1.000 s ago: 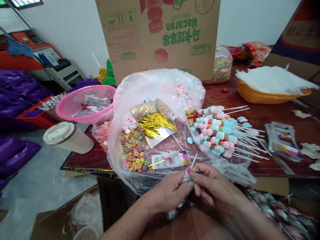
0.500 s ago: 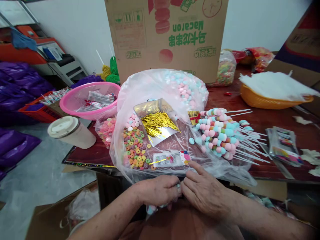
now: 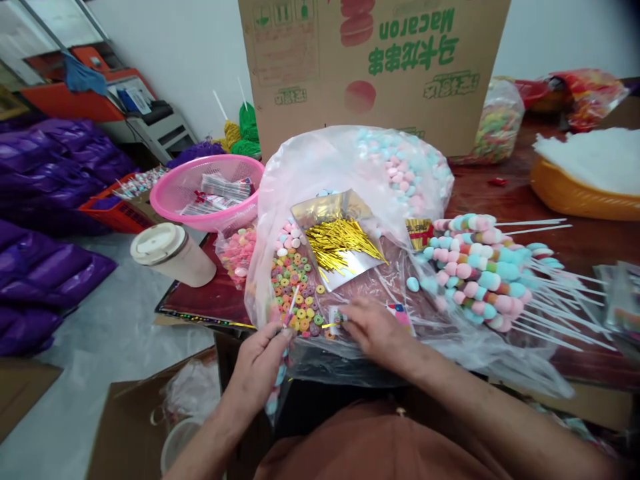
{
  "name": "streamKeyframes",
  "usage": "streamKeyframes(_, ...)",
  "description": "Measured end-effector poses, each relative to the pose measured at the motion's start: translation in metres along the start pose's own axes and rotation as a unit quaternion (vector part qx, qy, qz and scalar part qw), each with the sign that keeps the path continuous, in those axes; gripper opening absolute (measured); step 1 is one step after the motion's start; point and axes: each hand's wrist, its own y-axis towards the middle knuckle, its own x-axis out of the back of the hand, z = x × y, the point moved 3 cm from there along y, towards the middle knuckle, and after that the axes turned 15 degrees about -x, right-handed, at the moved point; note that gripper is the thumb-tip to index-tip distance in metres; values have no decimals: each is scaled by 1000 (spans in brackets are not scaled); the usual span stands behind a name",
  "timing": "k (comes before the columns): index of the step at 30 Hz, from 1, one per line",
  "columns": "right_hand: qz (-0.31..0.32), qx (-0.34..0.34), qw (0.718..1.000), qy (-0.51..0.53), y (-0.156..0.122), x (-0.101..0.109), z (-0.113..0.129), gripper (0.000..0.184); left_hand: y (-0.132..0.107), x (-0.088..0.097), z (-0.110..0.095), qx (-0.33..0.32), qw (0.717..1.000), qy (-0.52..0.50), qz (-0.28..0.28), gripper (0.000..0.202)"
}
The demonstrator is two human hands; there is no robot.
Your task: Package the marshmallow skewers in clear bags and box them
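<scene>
Head camera: I make the pile of thin, shiny gold strips the middle of my clock. My left hand is at seven o'clock, pinching one long pink and blue candy stick in clear plastic. My right hand is at five, its fingertips right by one flat gold strip; I can't tell if they grip it.

I think my stick is part done: the candy is on and the plastic is round it, but I see no gold at its neck. At three, a heap of pink, blue and brown candy sticks looks bare, so lots seems left.

The table is dark red, shiny wood. A white cup with a lid is at nine, a round pink plastic basket at ten, a big brown cardboard box at twelve. Far off at nine, fat purple bags sit on the gray floor.
</scene>
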Motion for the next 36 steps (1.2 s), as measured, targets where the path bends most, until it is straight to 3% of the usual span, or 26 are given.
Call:
streamKeyframes(2,-43,35,992,-110,6,-16,-5,16,3,-7,6,90,987,-131,-5,24)
streamKeyframes(4,-64,34,989,-127,9,-22,-9,17,7,-18,7,96,970,-223,-7,23)
streamKeyframes(8,-95,21,993,-61,6,9,-8,17,18,-39,0,66,948,-312,6,20)
streamKeyframes(12,-58,2,990,132,-15,43,6,17,26,-63,-21,17,958,-282,56,20)
streamKeyframes(18,-6,-94,960,264,-32,43,0,20,23,-92,-52,-82,974,-174,118,21)
streamKeyframes(22,9,-100,960,261,-37,45,-13,24,13,-99,-52,-69,969,-164,174,29)
streamKeyframes(26,-63,-115,965,226,-47,51,-18,6,9,-100,-48,-89,966,-202,137,35)
streamKeyframes(27,-44,-116,959,253,-50,53,-18,8,8,-100,-47,-71,962,-225,138,35)
streamKeyframes(29,53,-91,941,320,-56,58,-13,14,4,-104,-46,-6,935,-303,182,35)
streamKeyframes(32,181,3,924,337,-66,69,-3,28,-3,-110,-49,59,864,-423,265,34)
streamKeyframes(34,211,23,916,339,-68,72,-1,29,-5,-113,-52,68,843,-457,275,32)
streamKeyframes(36,200,-11,909,364,-66,66,-4,27,-5,-115,-53,71,849,-467,236,27)
